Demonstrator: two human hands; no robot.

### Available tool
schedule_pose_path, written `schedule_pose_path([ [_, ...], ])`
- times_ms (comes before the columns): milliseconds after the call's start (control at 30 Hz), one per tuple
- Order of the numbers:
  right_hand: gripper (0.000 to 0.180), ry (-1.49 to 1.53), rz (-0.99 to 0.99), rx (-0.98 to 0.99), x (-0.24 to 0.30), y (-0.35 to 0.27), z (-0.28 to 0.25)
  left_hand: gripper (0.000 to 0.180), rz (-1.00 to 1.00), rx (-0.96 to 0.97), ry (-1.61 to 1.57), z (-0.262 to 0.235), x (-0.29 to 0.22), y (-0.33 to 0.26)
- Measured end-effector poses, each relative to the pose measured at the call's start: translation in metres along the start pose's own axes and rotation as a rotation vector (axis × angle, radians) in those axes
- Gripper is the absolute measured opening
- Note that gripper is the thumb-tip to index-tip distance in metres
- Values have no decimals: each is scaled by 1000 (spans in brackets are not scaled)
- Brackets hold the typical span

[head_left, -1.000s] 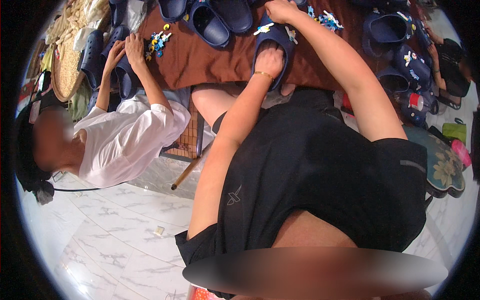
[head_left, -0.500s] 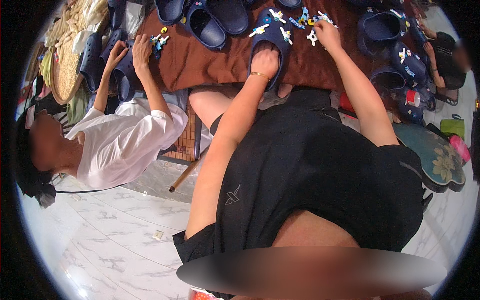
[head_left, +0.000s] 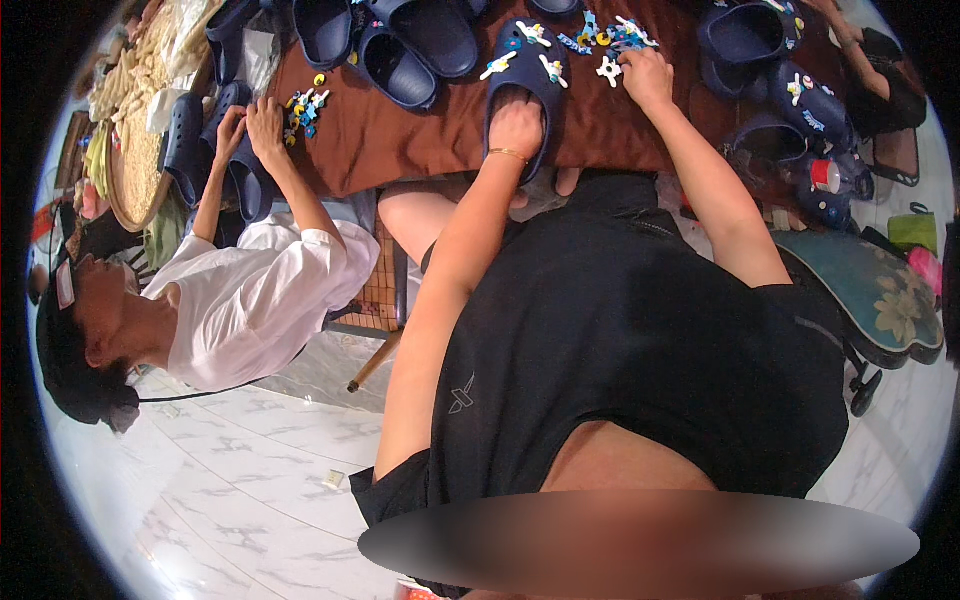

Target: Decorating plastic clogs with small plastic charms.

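Note:
My left hand (head_left: 517,125) is pushed into the opening of a navy clog (head_left: 522,75) and holds it on the table; the fingers are partly hidden inside. Several white, yellow and blue charms (head_left: 553,70) sit on the clog's toe. To its right, my right hand (head_left: 648,80) reaches with bent fingers to the edge of a small pile of charms (head_left: 628,36). Its fingertips touch the pile, and what they pinch is too small to make out. A single white charm (head_left: 608,71) lies just left of that hand.
Brown cloth (head_left: 400,150) covers the table. More navy clogs (head_left: 398,68) stand at the back and right (head_left: 770,140). A person in a white shirt (head_left: 265,300) works at left beside another charm pile (head_left: 305,112). A patterned stool (head_left: 870,290) stands at right.
My right hand's fingers have come closer to the charm pile's near edge. My left hand stays in the clog. The person at left has brought their hands closer together; the whole view has shifted slightly.

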State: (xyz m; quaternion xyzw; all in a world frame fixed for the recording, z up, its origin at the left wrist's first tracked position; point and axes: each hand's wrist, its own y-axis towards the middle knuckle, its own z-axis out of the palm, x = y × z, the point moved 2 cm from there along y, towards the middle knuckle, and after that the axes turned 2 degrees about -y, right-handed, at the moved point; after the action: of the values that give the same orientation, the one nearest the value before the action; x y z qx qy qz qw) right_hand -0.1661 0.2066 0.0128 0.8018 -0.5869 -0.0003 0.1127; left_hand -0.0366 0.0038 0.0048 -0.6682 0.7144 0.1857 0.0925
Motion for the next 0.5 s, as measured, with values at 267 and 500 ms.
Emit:
schedule_pose_path([
  [267,16,221,200,-151,-35,23,6,16,14,-12,23,1,0,0],
  [500,19,63,7,-43,-9,24,3,17,-8,4,28,1,0,-3],
])
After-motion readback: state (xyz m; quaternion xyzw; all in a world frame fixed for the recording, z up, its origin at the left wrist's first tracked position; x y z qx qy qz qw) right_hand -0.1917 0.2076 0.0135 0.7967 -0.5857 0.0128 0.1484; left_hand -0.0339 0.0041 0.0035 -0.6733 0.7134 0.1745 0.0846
